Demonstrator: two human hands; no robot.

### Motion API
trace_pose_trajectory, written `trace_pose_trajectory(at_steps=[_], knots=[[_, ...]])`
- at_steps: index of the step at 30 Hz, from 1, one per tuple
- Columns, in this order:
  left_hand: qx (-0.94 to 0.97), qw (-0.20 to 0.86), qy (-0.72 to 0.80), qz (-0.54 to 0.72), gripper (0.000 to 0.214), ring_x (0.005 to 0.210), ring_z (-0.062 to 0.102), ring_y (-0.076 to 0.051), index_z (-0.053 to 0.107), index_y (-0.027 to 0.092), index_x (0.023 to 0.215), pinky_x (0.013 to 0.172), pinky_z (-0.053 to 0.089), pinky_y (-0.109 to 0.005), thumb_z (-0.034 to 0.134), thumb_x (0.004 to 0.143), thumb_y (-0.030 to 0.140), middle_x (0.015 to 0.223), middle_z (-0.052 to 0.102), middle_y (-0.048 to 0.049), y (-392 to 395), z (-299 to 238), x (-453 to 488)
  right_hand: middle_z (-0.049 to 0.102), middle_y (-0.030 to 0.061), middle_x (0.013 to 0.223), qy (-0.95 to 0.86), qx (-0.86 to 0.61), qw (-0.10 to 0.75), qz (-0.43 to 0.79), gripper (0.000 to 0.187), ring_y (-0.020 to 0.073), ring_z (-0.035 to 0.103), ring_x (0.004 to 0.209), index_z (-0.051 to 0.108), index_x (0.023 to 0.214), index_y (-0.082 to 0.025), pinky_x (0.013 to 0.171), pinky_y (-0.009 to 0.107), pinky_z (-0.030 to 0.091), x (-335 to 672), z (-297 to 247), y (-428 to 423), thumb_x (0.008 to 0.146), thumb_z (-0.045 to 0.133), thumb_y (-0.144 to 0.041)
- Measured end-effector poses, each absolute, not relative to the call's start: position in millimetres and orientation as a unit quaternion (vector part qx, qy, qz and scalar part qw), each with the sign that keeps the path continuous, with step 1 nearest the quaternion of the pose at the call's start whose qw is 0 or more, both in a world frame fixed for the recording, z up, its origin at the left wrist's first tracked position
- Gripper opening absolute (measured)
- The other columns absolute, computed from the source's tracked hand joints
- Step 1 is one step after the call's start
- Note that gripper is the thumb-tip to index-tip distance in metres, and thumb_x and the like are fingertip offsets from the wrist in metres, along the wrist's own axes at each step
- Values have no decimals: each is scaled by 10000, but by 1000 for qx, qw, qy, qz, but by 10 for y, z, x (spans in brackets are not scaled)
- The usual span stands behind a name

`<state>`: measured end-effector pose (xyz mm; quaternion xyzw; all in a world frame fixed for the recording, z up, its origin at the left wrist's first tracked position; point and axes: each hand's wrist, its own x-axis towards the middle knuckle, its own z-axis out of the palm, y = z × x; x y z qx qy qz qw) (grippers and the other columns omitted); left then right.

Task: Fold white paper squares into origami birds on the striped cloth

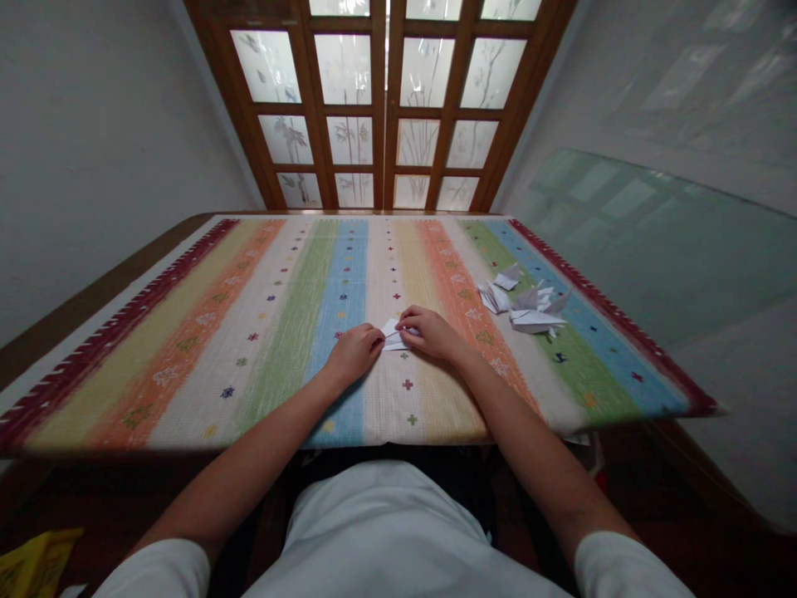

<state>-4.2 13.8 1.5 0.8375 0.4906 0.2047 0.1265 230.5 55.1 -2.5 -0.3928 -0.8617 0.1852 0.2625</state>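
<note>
Two narrow pinches hold the paper: my left hand at its left edge, my right hand over its right, long axis seemingly crosswise between them.

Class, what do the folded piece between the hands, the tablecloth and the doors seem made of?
Folded piece: likely white paper, matte, with thin, straight edges.
Tablecloth: probably printed fabric, matte, with a fine woven-looking grain; coating can't be ruled out.
Doors: apparently brown wood, smooth-looking; panes look like frosted glass or plastic, since light comes through.
</note>
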Motion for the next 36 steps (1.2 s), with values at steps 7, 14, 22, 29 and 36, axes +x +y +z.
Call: trace_pose_trajectory(at_steps=[7, 14, 22, 29, 36], knots=[[844, 112, 491, 186, 208, 944, 736, -230, 824, 166, 1023, 882, 585, -343, 619, 1012, 131, 1041, 780, -123, 124, 39, -20, 745, 115, 1153, -865, -389, 265, 171, 133, 251, 664, 1150, 859, 995, -220, 1071, 441, 516, 2350, -78, 594, 944, 754, -155], [855, 64, 497, 133, 289, 850, 703, -247, 813, 153, 994, 813, 559, -369, 531, 1060, 156, 957, 760, -137, 107, 53, -6, 767, 129, 1243, -859, -390, 270, 192, 169, 258, 685, 1182, 854, 1031, -220, 1087, 469, 522, 2354, -109, 603, 958, 726, -138], [900, 45, 401, 166, 257, 1114, 698, -241, 791, 189, 1168, 977, 572, -376, 575, 1054, 114, 1198, 764, -123, 132, -54, 3, 784, 123, 1206, -865, -382, 264, 190, 166, 264, 685, 1153, 846, 1030, -222, 1079, 484, 515, 2373, -115, 606, 944, 726, -146], [908, 56, 384, 155, 237, 1118, 697, -265, 793, 170, 1138, 1006, 577, -408, 576, 1060, 118, 1137, 779, -143, 118, -30, 14, 728, 139, 1282, -869, -396, 251, 158, 167, 284, 641, 1213, 771, 1061, -214, 1111, 485, 478, 2326, -61, 507, 935, 690, -141], [911, 61, 374, 165, 229, 1092, 693, -266, 780, 170, 1094, 998, 572, -422, 568, 1045, 99, 1117, 778, -139, 119, -43, 19, 706, 81, 1083, -846, -412, 270, 206, 135, 227, 676, 1002, 784, 954, -210, 969, 371, 526, 2354, -16, 497, 832, 772, -152]])
